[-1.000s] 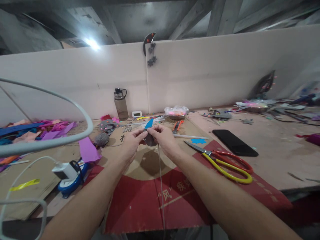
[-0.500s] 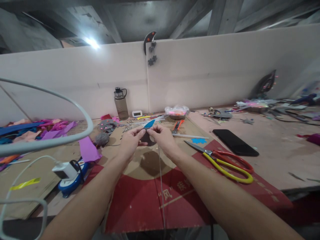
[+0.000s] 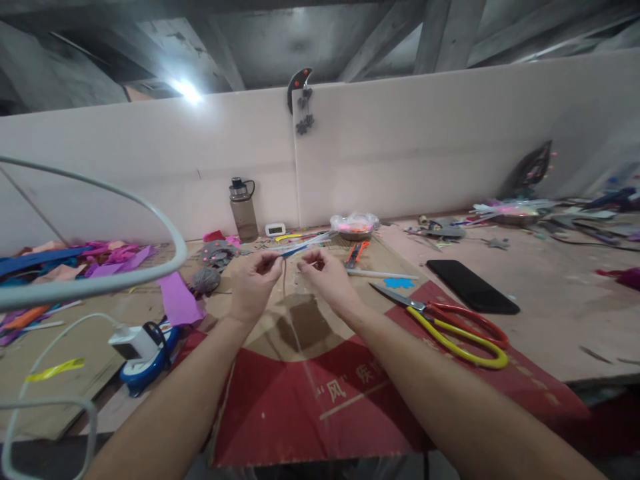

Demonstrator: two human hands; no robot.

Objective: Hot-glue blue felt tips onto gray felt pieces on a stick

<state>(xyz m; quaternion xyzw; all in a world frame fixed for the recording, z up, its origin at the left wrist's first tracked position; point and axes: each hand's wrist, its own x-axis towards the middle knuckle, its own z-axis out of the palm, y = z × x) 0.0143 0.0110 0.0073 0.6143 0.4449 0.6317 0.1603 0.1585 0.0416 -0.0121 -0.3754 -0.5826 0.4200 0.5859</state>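
My left hand [image 3: 255, 283] and my right hand [image 3: 326, 277] are raised side by side over a brown and red cardboard sheet [image 3: 300, 393], a little apart. Each hand's fingers are closed in a pinch. A thin thread [image 3: 287, 300] hangs from the left fingertips towards the cardboard. The right fingertips pinch something tiny and pale that I cannot make out. A blue strip and white sticks [image 3: 300, 247] lie just beyond the hands.
Red and yellow scissors [image 3: 453, 325] and a black phone [image 3: 473, 287] lie to the right. Further back are an orange knife [image 3: 356, 253], a water bottle [image 3: 243, 210] and a bowl in plastic [image 3: 354, 225]. On the left lie a grey yarn ball [image 3: 205, 280], a purple sheet [image 3: 177, 300] and a white charger [image 3: 131, 341].
My hands have drawn slightly apart. The dark grey piece and blue strip held between them earlier are no longer in my fingers; the thread now hangs from the left hand.
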